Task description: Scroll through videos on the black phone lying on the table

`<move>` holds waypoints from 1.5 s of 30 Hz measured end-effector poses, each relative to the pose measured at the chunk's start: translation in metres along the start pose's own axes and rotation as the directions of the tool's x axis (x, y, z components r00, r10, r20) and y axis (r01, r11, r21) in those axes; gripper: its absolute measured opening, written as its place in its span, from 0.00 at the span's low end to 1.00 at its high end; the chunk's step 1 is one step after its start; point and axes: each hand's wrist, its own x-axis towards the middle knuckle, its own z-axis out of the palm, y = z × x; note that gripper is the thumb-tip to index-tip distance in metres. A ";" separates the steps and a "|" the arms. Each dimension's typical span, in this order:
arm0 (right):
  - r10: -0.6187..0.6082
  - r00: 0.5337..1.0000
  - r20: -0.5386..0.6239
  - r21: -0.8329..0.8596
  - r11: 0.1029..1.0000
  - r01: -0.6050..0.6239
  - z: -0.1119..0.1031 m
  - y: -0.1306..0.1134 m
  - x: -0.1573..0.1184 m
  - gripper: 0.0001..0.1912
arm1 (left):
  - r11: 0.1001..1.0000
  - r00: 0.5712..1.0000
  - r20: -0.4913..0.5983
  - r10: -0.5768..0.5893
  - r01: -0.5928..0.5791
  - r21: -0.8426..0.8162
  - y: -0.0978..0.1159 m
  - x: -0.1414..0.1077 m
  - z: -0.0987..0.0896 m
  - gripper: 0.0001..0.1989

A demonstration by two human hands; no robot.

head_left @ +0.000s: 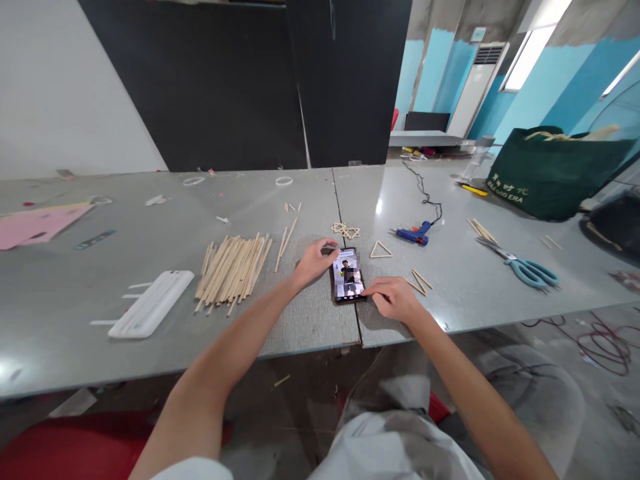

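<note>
A smartphone (349, 275) lies face up on the table with its screen lit, showing a standing figure partly pixelated. My left hand (316, 259) is at its upper left edge, fingers bent and apart, touching the side. From the right, my right hand (393, 297) reaches in with the index finger stretched to the lower right corner of the screen; the other fingers are curled loosely. Just behind the phone lie small star shapes (346, 231) made of thin sticks. A stick triangle (381, 250) sits to the right, with a few loose sticks (419, 283) near my right hand.
A pile of wooden sticks (233, 272) and a white slab-like object (151, 304) lie left. To the right are a blue glue gun (414, 233) with a black cord, blue-handled scissors (525, 267), a yellow cutter (471, 189) and a green bag (555, 173). Dark panels (240, 87) stand behind.
</note>
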 end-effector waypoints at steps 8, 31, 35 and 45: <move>-0.002 1.000 -0.012 0.003 1.000 0.002 0.000 0.000 0.000 0.19 | 1.000 1.000 -0.005 -0.009 0.009 -0.016 0.000 0.000 0.000 0.11; -0.005 1.000 -0.014 0.002 1.000 0.005 0.000 0.000 0.000 0.19 | 1.000 1.000 -0.007 0.009 -0.008 0.013 0.000 0.001 0.001 0.10; -0.002 1.000 -0.011 -0.001 1.000 0.002 0.000 0.000 0.000 0.19 | 1.000 1.000 -0.009 0.008 -0.008 0.016 0.000 0.001 0.001 0.10; -0.008 1.000 -0.017 0.008 1.000 0.008 0.000 -0.001 0.000 0.19 | 1.000 1.000 -0.011 0.006 -0.006 0.016 0.001 0.001 0.000 0.10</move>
